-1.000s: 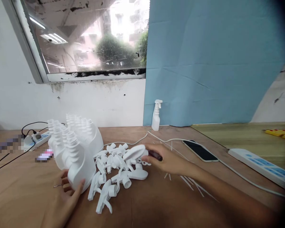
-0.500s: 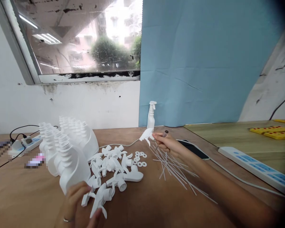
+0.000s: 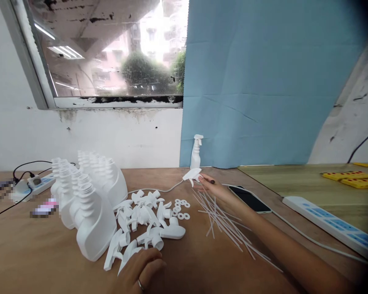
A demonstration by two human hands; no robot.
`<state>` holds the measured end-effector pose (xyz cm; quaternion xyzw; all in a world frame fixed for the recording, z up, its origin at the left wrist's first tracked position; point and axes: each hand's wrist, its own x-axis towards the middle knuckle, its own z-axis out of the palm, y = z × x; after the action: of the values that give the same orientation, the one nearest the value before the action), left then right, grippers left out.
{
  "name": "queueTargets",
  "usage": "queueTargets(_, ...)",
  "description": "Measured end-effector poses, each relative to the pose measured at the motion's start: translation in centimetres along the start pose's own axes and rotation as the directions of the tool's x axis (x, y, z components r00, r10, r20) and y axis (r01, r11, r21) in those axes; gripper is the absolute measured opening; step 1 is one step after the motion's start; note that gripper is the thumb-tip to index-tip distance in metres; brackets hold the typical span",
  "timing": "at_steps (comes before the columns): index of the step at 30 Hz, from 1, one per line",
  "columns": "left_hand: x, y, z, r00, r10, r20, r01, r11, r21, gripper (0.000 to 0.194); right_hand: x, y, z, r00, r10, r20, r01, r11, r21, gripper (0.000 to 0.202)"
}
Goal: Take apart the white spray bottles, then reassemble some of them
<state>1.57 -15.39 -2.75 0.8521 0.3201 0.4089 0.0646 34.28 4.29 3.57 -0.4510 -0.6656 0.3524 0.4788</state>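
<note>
My right hand [image 3: 214, 185] pinches a white trigger spray head [image 3: 192, 174] in front of a standing white spray bottle [image 3: 196, 157]. A thin pen-like tool with a dark end [image 3: 212, 181] is tucked in the same hand. My left hand [image 3: 142, 270] lies over the near edge of the pile, its fingers curled round another trigger spray head [image 3: 129, 254] and partly hiding it. Several more loose spray heads [image 3: 142, 214] lie beyond it. Small white ring washers [image 3: 180, 216] and thin white tubes [image 3: 223, 222] are spread between my hands.
White bottles without tops [image 3: 95, 228] stand in rows at the left. A phone [image 3: 250, 199] and a power strip [image 3: 331, 224] lie right of my forearm, with a cable running past. Another power strip [image 3: 39, 185] sits far left. Yellow trays [image 3: 358, 179] are at the far right.
My left hand has moved right and closed over the near spray head. The spray head in my right hand has turned flatter, and the pen-like tool has tipped. The view shifted slightly.
</note>
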Motion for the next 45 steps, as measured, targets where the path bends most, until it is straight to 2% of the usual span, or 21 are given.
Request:
queueTargets(3, -0.3, -0.8, -0.2, 0.999, -0.04, 0.002, 0.04, 0.999, -0.033, 0.047, 0.2, 0.7, 0.2, 0.986, -0.144, -0.079, 0.13, 0.978, -0.162, 0.046)
queueTargets(5, -0.1, -0.6, -0.5, 0.997, -0.079, -0.025, 0.077, 0.994, -0.08, 0.043, -0.5, 0.2, 0.9, 0.977, -0.202, -0.067, 0.181, 0.955, -0.237, 0.047)
queueTargets(7, 0.3, 0.3, -0.7, 0.987, -0.131, -0.099, 0.114, 0.981, -0.159, 0.04, -1.8, -1.2, 2.3, 0.965, -0.263, 0.022, 0.253, 0.9, -0.355, 0.047)
queueTargets(9, 0.8, 1.3, -0.8, 0.959, -0.21, -0.191, 0.158, 0.954, -0.256, 0.04, -3.8, -3.4, 4.3, 0.945, -0.277, 0.173, 0.325, 0.847, -0.42, 0.044)
queueTargets(11, 1.1, 2.1, -0.8, 0.919, -0.286, -0.272, 0.188, 0.923, -0.336, 0.044, -6.1, -6.1, 6.5, 0.89, -0.308, 0.336, 0.437, 0.788, -0.434, 0.037)
queueTargets(14, 1.0, 2.3, -1.1, 0.873, -0.368, -0.319, 0.241, 0.895, -0.375, 0.054, -9.1, -10.0, 9.6, 0.766, -0.31, 0.564, 0.572, 0.729, -0.376, 0.028)
queueTargets(17, 0.4, 1.9, -1.6, 0.835, -0.466, -0.293, 0.35, 0.861, -0.37, 0.062, -10.8, -12.6, 12.0, 0.671, -0.298, 0.679, 0.627, 0.718, -0.304, 0.027)
queueTargets(19, 0.2, 1.7, -1.9, 0.789, -0.555, -0.264, 0.422, 0.801, -0.424, 0.062, -11.1, -13.4, 13.1, 0.644, -0.316, 0.697, 0.651, 0.704, -0.283, 0.028)
queueTargets(21, 0.3, 1.7, -2.0, 0.714, -0.664, -0.222, 0.459, 0.684, -0.567, 0.058, -11.1, -13.6, 13.8, 0.638, -0.351, 0.685, 0.66, 0.707, -0.254, 0.03)
queueTargets(23, 0.8, 1.8, -2.0, 0.634, -0.759, -0.148, 0.447, 0.516, -0.731, 0.057, -10.8, -13.6, 13.8, 0.645, -0.404, 0.649, 0.648, 0.739, -0.184, 0.034)
queueTargets(25, 1.4, 1.8, -2.0, 0.581, -0.81, -0.078, 0.389, 0.36, -0.848, 0.06, -10.6, -13.6, 13.3, 0.681, -0.439, 0.586, 0.601, 0.792, -0.104, 0.04)
queueTargets(28, 2.1, 1.7, -2.4, 0.602, -0.796, 0.063, 0.327, 0.174, -0.929, 0.06, -10.3, -14.2, 12.1, 0.767, -0.39, 0.51, 0.474, 0.88, -0.041, 0.047)
queueTargets(29, 2.2, 1.8, -2.6, 0.615, -0.781, 0.109, 0.318, 0.119, -0.941, 0.058, -10.3, -14.6, 11.7, 0.786, -0.365, 0.5, 0.436, 0.9, -0.028, 0.048)
queueTargets(31, 2.2, 2.0, -3.1, 0.62, -0.765, 0.176, 0.307, 0.03, -0.951, 0.05, -10.3, -15.5, 11.3, 0.794, -0.365, 0.487, 0.407, 0.913, 0.021, 0.043)
queueTargets(35, 2.3, 2.6, -3.8, 0.567, -0.791, 0.229, 0.309, -0.054, -0.95, 0.034, -10.5, -16.5, 11.3, 0.772, -0.443, 0.455, 0.448, 0.888, 0.104, 0.019)
queueTargets(40, 2.7, 3.0, -4.0, 0.53, -0.819, 0.218, 0.325, -0.041, -0.945, 0.032, -10.7, -16.2, 11.6, 0.773, -0.477, 0.419, 0.474, 0.873, 0.119, 0.016)
queueTargets(43, 2.7, 3.2, -3.9, 0.512, -0.832, 0.215, 0.314, -0.052, -0.948, 0.034, -10.6, -16.0, 11.5, 0.735, -0.492, 0.468, 0.521, 0.85, 0.076, 0.019)
queueTargets(45, 2.7, 3.2, -3.7, 0.512, -0.833, 0.21, 0.286, -0.065, -0.956, 0.034, -10.5, -15.7, 11.5, 0.677, -0.54, 0.5, 0.612, 0.791, 0.026, 0.023)
